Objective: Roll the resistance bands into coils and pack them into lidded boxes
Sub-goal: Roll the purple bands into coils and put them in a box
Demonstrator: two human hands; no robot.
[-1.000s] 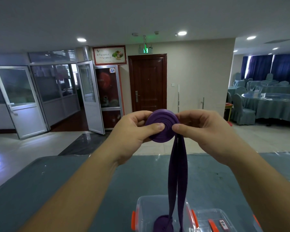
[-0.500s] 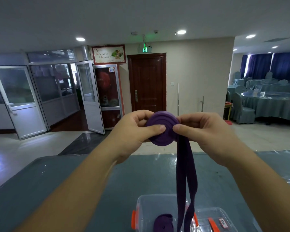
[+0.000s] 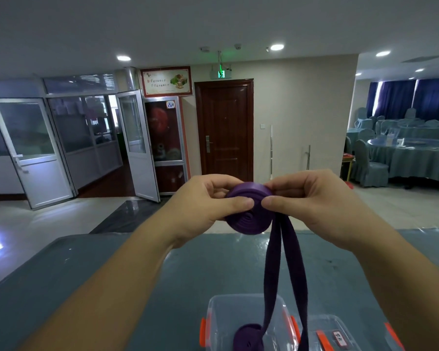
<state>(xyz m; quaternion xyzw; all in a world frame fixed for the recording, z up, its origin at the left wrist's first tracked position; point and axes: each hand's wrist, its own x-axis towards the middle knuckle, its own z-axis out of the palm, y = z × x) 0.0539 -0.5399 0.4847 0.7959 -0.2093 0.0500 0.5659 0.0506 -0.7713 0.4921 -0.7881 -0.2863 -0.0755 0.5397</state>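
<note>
Both hands are winding the purple band [image 3: 249, 211] up in front of the chest: the left hand [image 3: 203, 211] is gripping the coil from nine o'clock with its thumb across the face, and the right hand [image 3: 312, 206] is pinching it from three o'clock. Compared with a second ago the coil is looking slightly fatter and the hanging tail [image 3: 284, 274] is spreading into two strands. Plenty is still hanging over the clear box [image 3: 221, 317] on the tabletop [image 3: 86, 287] at six o'clock, so packing is probably waiting on further turns.

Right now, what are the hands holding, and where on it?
A purple band: the left hand and right hand pinch its rolled coil from opposite sides, thumbs on its face; the tail hangs free.
</note>
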